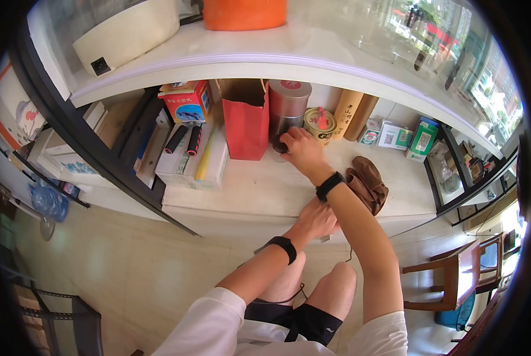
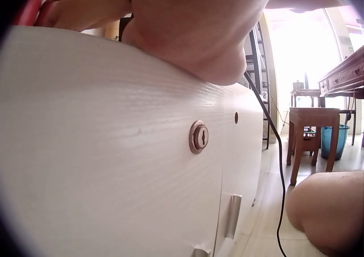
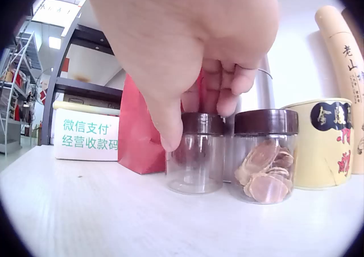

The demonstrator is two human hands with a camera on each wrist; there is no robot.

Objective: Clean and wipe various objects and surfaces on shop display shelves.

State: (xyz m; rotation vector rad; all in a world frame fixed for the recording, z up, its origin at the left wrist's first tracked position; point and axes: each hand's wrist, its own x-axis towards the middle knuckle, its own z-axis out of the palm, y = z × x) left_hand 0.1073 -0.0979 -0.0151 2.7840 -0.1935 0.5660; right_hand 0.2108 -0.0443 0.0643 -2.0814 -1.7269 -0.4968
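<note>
My right hand (image 1: 305,155) reaches over the shelf and grips a small clear jar (image 3: 196,174) by its dark brown lid, thumb on one side and fingers on the other. The jar stands upright on the white surface. Close beside it is a second lidded jar (image 3: 266,174) with dried slices inside. Under my right forearm, my left hand (image 1: 317,221) rests at the shelf's front edge. Its fingers are mostly hidden, so I cannot tell whether they hold anything. Just right of the hands lies a crumpled brown cloth-like item (image 1: 369,184).
Behind the jars stand a red paper bag (image 1: 246,130), a metallic canister (image 1: 289,104), a yellow tin (image 3: 318,146) and tall tubes (image 1: 347,113). A white box (image 1: 185,166) carries two black-and-red grips. An upper shelf (image 1: 313,62) overhangs the space. Wooden stools (image 1: 461,273) stand at right.
</note>
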